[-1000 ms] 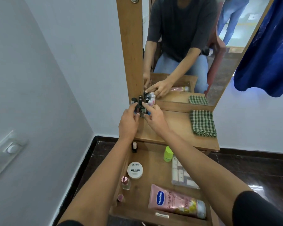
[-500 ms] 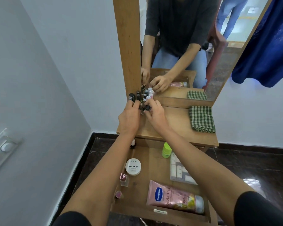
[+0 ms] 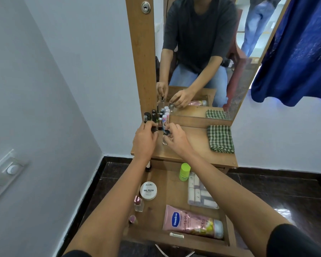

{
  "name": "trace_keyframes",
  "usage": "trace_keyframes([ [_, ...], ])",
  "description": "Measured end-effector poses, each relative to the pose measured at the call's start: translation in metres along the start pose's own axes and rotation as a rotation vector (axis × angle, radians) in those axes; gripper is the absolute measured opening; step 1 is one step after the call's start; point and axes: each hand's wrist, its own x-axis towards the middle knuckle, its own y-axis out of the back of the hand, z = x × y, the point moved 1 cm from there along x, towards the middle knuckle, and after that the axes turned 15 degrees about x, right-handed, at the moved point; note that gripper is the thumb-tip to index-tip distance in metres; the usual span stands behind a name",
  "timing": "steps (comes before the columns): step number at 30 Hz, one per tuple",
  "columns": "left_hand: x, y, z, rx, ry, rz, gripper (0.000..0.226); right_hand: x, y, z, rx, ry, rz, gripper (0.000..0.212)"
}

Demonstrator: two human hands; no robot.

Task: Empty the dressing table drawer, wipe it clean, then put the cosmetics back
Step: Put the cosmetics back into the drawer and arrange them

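Note:
Both hands are at the back left of the dressing table top [image 3: 196, 145], beside a cluster of small nail polish bottles [image 3: 158, 115] standing against the mirror frame. My left hand [image 3: 144, 140] pinches a dark-capped bottle [image 3: 153, 129]. My right hand [image 3: 174, 138] pinches a clear bottle with a black cap [image 3: 165, 136] that stands on the top. Below, the open drawer [image 3: 176, 240] holds a pink Vaseline tube [image 3: 191, 222], a white nail polish remover jar [image 3: 148, 190], a green-capped bottle [image 3: 184, 171], a clear packet of white pieces [image 3: 200, 193] and two pink-capped bottles [image 3: 138, 203].
A folded green checked cloth [image 3: 220, 139] lies on the right of the table top. The mirror [image 3: 202, 52] reflects me seated. A blue fabric [image 3: 300, 52] hangs at the upper right. A white wall with a switch plate [image 3: 6, 175] closes in on the left; dark floor tiles surround the table.
Both hands stay at the bottle cluster. My right hand has drawn back slightly with the clear bottle pinched in it, and my left hand has closed on a dark-capped bottle.

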Motion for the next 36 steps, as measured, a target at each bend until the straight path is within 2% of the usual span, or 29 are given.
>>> trace_keyframes([
  [3, -0.019, 0.01, -0.003, -0.226, 0.079, 0.028, 0.022, -0.012, 0.003, -0.004, 0.0, 0.0, -0.012, 0.018],
  [6, -0.038, 0.018, -0.011, -0.344, 0.159, 0.062, 0.022, -0.025, 0.005, -0.011, 0.018, 0.001, -0.018, 0.013],
  [12, -0.084, 0.026, -0.038, -0.406, 0.319, -0.003, 0.021, -0.081, -0.019, -0.013, 0.018, 0.085, -0.017, 0.02],
  [18, -0.098, 0.025, -0.046, -0.378, 0.317, -0.13, 0.022, -0.113, -0.052, 0.001, 0.025, -0.013, 0.069, 0.021],
  [24, -0.097, 0.012, -0.054, -0.325, 0.286, -0.217, 0.024, -0.111, -0.077, 0.029, -0.034, -0.184, 0.054, 0.021],
  [28, -0.095, -0.003, -0.059, -0.25, 0.265, -0.256, 0.026, -0.106, -0.091, 0.042, -0.051, -0.213, 0.032, 0.023],
  [32, -0.094, -0.01, -0.058, -0.074, 0.185, -0.307, 0.03, -0.107, -0.099, 0.049, -0.013, -0.248, 0.095, 0.025],
  [36, -0.091, -0.007, -0.053, 0.248, 0.034, -0.272, 0.026, -0.111, -0.104, 0.058, 0.054, -0.313, 0.162, 0.023],
])
